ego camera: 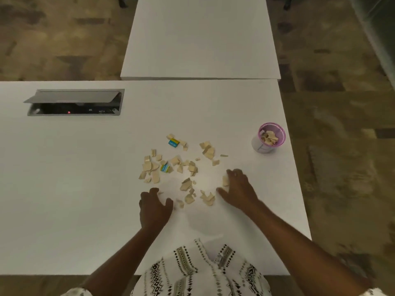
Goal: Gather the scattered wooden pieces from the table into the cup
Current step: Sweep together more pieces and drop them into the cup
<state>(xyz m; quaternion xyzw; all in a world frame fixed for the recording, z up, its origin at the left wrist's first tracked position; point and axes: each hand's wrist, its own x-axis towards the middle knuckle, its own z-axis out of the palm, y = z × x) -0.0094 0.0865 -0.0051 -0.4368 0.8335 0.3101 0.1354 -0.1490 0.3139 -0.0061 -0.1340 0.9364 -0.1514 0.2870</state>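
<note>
Several pale wooden pieces (177, 165) lie scattered across the middle of the white table (85, 189). A pink-rimmed cup (268, 138) stands at the right, holding several pieces. My left hand (154, 208) rests palm down on the table, fingers curled, just left of the nearest pieces (189, 198). My right hand (238, 189) lies on its side to their right, fingers cupped against a wooden piece (225, 180). The nearest pieces sit between my two hands.
Two small blue-and-yellow blocks (173, 143) (165, 168) lie among the pieces. An open cable hatch (74, 102) is set into the table at the back left. A second white table (201, 39) abuts the far side. The table's right edge runs just beyond the cup.
</note>
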